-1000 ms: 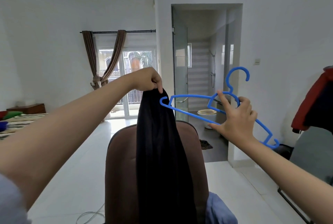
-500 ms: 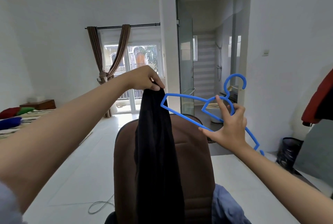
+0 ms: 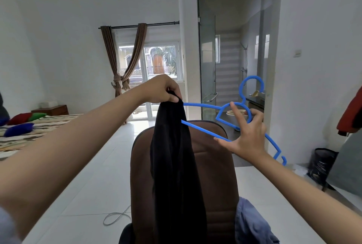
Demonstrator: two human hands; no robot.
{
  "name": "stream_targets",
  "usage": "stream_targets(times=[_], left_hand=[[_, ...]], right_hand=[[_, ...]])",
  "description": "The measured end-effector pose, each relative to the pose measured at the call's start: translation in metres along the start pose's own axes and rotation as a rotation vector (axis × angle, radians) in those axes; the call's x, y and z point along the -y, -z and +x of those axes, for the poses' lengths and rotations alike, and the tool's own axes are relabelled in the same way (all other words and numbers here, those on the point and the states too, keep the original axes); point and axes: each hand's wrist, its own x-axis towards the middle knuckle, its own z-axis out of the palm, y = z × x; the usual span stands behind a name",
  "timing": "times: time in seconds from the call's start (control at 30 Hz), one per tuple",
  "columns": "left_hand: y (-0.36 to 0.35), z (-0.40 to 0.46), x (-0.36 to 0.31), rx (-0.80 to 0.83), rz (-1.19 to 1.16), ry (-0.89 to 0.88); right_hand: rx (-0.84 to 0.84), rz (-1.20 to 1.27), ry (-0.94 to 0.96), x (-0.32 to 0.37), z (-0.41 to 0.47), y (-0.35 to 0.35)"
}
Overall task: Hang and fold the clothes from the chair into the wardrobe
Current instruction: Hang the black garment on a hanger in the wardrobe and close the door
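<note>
- Your forearms enter from the lower corners; a grey sleeve edge at the bottom left is blurred and cut off by the frame.
- A blue denim-like garment (image 3: 252,224) lies at the bottom right of the chair, partly hidden behind the backrest and cut off by the lower edge.
- The chair (image 3: 215,165) stands directly in front of you; only its padded brown backrest with dark trim shows, and its middle is covered by the hanging cloth.
- The black garment (image 3: 174,165) hangs as one long, limp, matte column in front of the backrest. Its lower end runs out of the frame, and its type cannot be told.
- Your left hand (image 3: 162,89) pinches the top of the black garment between thumb and curled fingers, so the cloth hangs straight below it.
- Your right hand (image 3: 244,136) grips the blue plastic hanger (image 3: 203,130) at its centre, thumb up through the triangular neck, other fingers spread along the lower bar.
- The hanger is thin, smooth and tilted, hook upward. Its left tip is hidden at the top of the black garment, just beside your left hand; whether it is inside the cloth cannot be told.
- A loop of white cable (image 3: 115,218) lies on the glossy white tiled floor.
- At the left edge, a bed (image 3: 29,132) with striped cover carries red, green and blue cushions.
- At the right, a dark bin (image 3: 321,165) stands on the floor, and red clothing (image 3: 350,114) is cut off by the frame edge.
- Farthest: a window with tied brown curtains (image 3: 119,61) and an open doorway to a bathroom.
</note>
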Motion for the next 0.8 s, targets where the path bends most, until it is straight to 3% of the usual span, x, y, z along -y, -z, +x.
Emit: stream_targets(times=[0.27,0.47,0.67,0.8], left_hand=[[-0.005,-0.002,-0.012,-0.06,-0.024,-0.063],[-0.004,-0.013,-0.004,-0.1,-0.061,0.008],[-0.01,-0.024,-0.011,-0.284,-0.202,0.035],[-0.017,-0.022,-0.021,-0.307,-0.197,0.017]], right_hand=[[-0.04,0.038,0.052,0.027,0.008,-0.003],[-0.063,0.021,0.135,0.023,0.03,0.008],[-0.03,0.023,0.176,0.037,0.039,0.007],[-0.015,0.033,0.235,0.06,0.046,0.006]])
